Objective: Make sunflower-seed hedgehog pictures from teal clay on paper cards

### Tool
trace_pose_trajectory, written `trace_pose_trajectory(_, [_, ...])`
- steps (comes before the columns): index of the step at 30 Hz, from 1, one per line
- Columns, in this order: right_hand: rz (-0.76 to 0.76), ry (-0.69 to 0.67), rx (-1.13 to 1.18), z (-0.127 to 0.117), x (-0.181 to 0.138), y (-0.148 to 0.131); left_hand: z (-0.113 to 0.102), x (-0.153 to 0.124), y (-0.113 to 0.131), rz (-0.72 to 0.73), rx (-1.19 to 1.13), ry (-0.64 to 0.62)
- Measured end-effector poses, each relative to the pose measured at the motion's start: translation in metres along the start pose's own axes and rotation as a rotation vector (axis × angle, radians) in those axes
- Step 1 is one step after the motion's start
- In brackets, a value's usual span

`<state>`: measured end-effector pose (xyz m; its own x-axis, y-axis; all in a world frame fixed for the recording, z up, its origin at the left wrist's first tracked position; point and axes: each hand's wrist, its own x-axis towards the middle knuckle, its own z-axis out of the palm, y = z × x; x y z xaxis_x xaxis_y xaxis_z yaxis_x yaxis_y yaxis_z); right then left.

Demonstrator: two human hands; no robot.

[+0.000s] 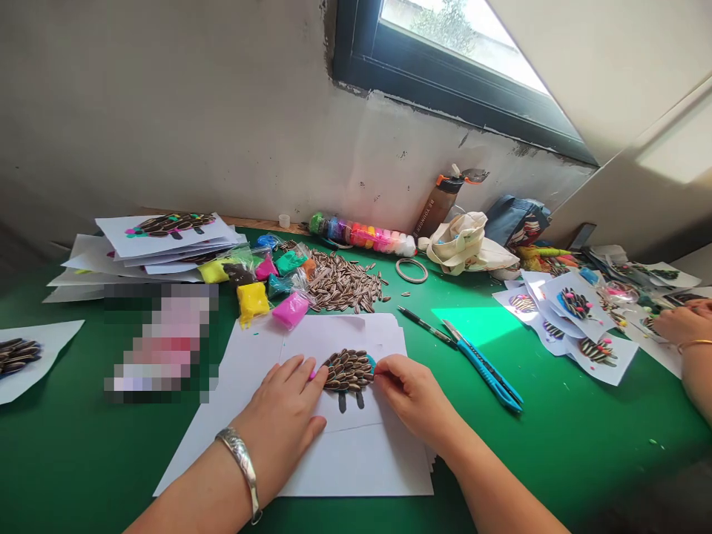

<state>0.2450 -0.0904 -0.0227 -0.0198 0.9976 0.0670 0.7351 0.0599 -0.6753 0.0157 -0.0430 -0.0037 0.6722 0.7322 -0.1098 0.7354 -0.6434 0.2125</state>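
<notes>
On a stack of white paper [378, 460] lies an animal figure [348, 371] made of overlapping sunflower seeds, with two dark legs below it. Bits of blue clay [370, 362] show along its right edge, and a spot of pink sits at its left end. My left hand [289, 415] rests flat on the sheet, fingers spread, its fingertips touching the figure's left side. At the right edge, my right hand [409, 386] has thumb and forefinger pinched together against the blue clay. Whatever is between those fingertips is too small to make out.
Behind the paper are a heap of sunflower seeds [348, 282] and bagged coloured clay [253, 302]. A pen [426, 325] and a blue utility knife [486, 371] lie right. Finished sheets [167, 248] are stacked left. Another person's hand [687, 324] is at far right.
</notes>
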Motion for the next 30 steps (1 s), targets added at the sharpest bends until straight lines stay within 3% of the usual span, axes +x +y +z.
trace_pose_trajectory(7, [-0.020,0.015,-0.057,0.007,0.003,0.000,0.005,0.000,-0.003,0.011,-0.037,0.017])
trace_pose_trajectory(13, [-0.017,0.045,-0.053,0.000,-0.001,0.000,0.022,-0.001,-0.008,0.036,0.004,0.124])
trace_pose_trajectory(22, [-0.137,0.030,-0.185,0.000,0.001,0.001,0.026,-0.002,-0.009,0.038,-0.014,0.147])
trace_pose_trajectory(26, [-0.175,0.011,-0.240,0.002,0.001,0.003,0.019,-0.001,-0.007,0.034,0.010,0.111])
trace_pose_trajectory(30, [-0.218,-0.011,-0.277,0.003,0.001,0.006,0.002,0.001,-0.001,0.017,0.032,-0.039])
